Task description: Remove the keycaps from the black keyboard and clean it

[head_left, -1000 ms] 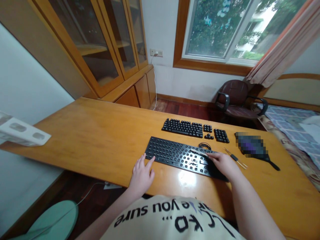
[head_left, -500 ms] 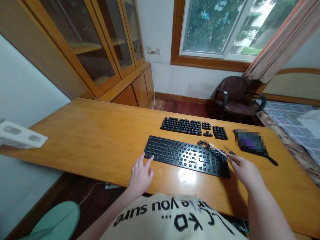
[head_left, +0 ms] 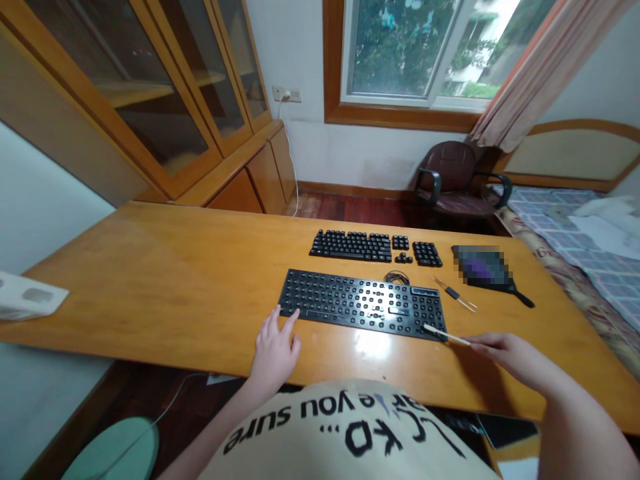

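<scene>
A black keyboard base (head_left: 350,299) with its keycaps off lies on the wooden desk. My left hand (head_left: 274,348) rests at its front left corner, fingers spread and fingertips on the edge. Between the fingers of my right hand (head_left: 500,350) is a long white cotton swab (head_left: 450,337). Its tip lies over the lower right keys area of the base; whether it touches is too small to tell. Behind the base, the removed black keycaps (head_left: 353,245) are laid out in keyboard order. A wire keycap puller (head_left: 454,293) lies right of the base.
A coiled black cable (head_left: 397,277) sits behind the base. At the right of the desk (head_left: 175,280) is a dark flat pouch (head_left: 483,270), partly blurred out. A white box-like object (head_left: 30,295) stands at the left edge. Beyond the desk are an armchair (head_left: 453,177) and a bed.
My right hand has moved toward me, bringing the swab from the back right corner to the front right part of the base. The keycap puller now shows fully. My left hand stays put.
</scene>
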Motion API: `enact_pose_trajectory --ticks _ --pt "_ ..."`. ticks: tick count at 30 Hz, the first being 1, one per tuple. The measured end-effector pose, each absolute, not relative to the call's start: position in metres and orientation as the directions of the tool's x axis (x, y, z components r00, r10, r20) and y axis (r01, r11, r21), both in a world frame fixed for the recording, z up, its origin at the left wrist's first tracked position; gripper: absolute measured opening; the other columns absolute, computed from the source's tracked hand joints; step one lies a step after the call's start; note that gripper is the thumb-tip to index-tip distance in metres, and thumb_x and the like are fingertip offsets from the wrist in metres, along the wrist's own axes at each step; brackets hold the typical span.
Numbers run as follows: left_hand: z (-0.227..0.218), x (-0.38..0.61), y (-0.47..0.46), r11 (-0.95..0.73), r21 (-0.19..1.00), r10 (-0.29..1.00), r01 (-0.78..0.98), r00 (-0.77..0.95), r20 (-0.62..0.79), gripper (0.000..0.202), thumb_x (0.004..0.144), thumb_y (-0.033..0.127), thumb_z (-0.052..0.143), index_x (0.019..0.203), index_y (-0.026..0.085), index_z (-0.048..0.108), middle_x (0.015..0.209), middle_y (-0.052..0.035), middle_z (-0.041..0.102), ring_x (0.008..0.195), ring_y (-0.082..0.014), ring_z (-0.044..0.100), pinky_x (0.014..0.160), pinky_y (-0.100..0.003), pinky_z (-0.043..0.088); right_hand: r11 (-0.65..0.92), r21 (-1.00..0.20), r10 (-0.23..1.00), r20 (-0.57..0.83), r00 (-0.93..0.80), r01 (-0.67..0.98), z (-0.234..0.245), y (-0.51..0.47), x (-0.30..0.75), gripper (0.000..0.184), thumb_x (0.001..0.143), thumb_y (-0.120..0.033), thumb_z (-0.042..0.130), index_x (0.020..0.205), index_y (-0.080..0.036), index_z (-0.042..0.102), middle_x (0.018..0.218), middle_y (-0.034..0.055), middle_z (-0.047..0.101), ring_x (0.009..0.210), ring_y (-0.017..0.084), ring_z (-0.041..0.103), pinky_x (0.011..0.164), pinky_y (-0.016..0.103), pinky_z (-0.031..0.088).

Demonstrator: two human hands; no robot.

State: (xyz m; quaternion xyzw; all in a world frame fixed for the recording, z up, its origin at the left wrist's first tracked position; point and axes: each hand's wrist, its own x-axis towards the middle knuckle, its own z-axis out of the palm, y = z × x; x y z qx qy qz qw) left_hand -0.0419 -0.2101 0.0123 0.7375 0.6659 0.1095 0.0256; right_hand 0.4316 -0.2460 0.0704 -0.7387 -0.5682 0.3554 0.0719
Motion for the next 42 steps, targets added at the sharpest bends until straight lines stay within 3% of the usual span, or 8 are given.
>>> enact_pose_trajectory --ticks 4,7,10,18,24,32,36,42 --pt "0.012 -0.041 -0.211 -0.113 0.181 0.987 0.977 0.090 0.131 0.049 0.082 0.020 0.048 0.131 0.026 0.047 0.141 -0.0135 0.033 0.126 -0.0323 0.037 0.100 -0.048 0.034 -0.380 -0.411 0.919 -0.268 0.289 0.829 0.073 -0.241 0.413 0.042 0.077 -0.042 0.047 0.104 -0.021 0.071 0.095 0.0072 0.073 0.086 0.027 0.067 0.070 0.032 0.051" --pt "0.011 -0.041 -0.212 -0.137 0.161 0.979 0.977 0.110 0.170 0.048 0.082 0.020 0.050 0.129 0.025 0.049 0.144 -0.0119 0.030 0.130 -0.0332 0.031 0.103 -0.049 0.031 -0.371 -0.378 0.920 -0.273 0.280 0.848 0.069 -0.239 0.395 0.045 0.081 -0.043 0.044 0.114 -0.022 0.065 0.088 0.0068 0.074 0.076 0.025 0.068 0.062 0.029 0.049" --pt "0.011 -0.038 -0.212 -0.257 0.155 0.951 0.954 0.222 0.214 0.047 0.081 0.017 0.050 0.127 0.024 0.052 0.145 -0.0110 0.030 0.133 -0.0320 0.028 0.108 -0.048 0.026 -0.368 -0.325 0.919 -0.267 0.289 0.871 0.062 -0.241 0.377 0.043 0.083 -0.043 0.045 0.119 -0.027 0.062 0.092 0.0067 0.073 0.084 0.025 0.068 0.065 0.028 0.049" --pt "0.024 0.021 -0.199 -0.615 0.208 0.786 0.761 0.571 0.237 0.053 0.082 0.020 0.050 0.134 0.028 0.041 0.148 -0.0095 0.024 0.135 -0.0311 0.023 0.107 -0.054 0.024 -0.367 -0.439 0.927 -0.243 0.285 0.820 0.044 -0.246 0.332 0.049 0.089 -0.030 0.041 0.137 -0.025 0.040 0.104 0.0104 0.070 0.094 0.025 0.066 0.075 0.028 0.048" --pt "0.017 0.073 -0.184 -0.690 0.187 0.724 0.700 0.665 0.183 0.057 0.084 0.041 0.053 0.137 0.031 0.035 0.149 -0.0085 0.025 0.137 -0.0307 0.019 0.109 -0.052 0.018 -0.445 -0.504 0.896 -0.251 0.367 0.740 0.034 -0.246 0.314 0.048 0.090 -0.027 0.036 0.138 -0.022 0.039 0.114 0.0140 0.066 0.101 0.025 0.064 0.078 0.030 0.048" --pt "0.004 0.076 -0.180 -0.684 0.186 0.730 0.706 0.664 0.165 0.061 0.085 0.052 0.045 0.140 0.033 0.028 0.150 -0.0068 0.022 0.138 -0.0284 0.017 0.110 -0.048 0.016 -0.464 -0.364 0.870 -0.359 0.338 0.807 0.045 -0.281 0.298 0.048 0.091 -0.025 0.033 0.139 -0.020 0.039 0.094 0.0142 0.072 0.087 0.026 0.069 0.071 0.030 0.048" --pt "0.004 0.076 -0.180 -0.683 0.182 0.730 0.707 0.664 0.158 0.061 0.085 0.052 0.045 0.140 0.034 0.028 0.151 -0.0050 0.021 0.138 -0.0278 0.017 0.111 -0.047 0.015 -0.470 -0.353 0.857 -0.402 0.323 0.809 0.052 -0.307 0.307 0.048 0.089 -0.024 0.036 0.137 -0.022 0.041 0.099 0.0122 0.072 0.093 0.026 0.067 0.075 0.030 0.049" --pt "0.005 0.076 -0.179 -0.684 0.185 0.729 0.705 0.666 0.156 0.060 0.085 0.050 0.045 0.140 0.033 0.029 0.151 -0.0053 0.021 0.137 -0.0276 0.017 0.110 -0.047 0.014 -0.467 -0.485 0.884 -0.226 0.410 0.739 0.068 -0.302 0.338 0.044 0.087 -0.031 0.042 0.127 -0.019 0.055 0.108 0.0101 0.069 0.105 0.024 0.061 0.083 0.029 0.047"
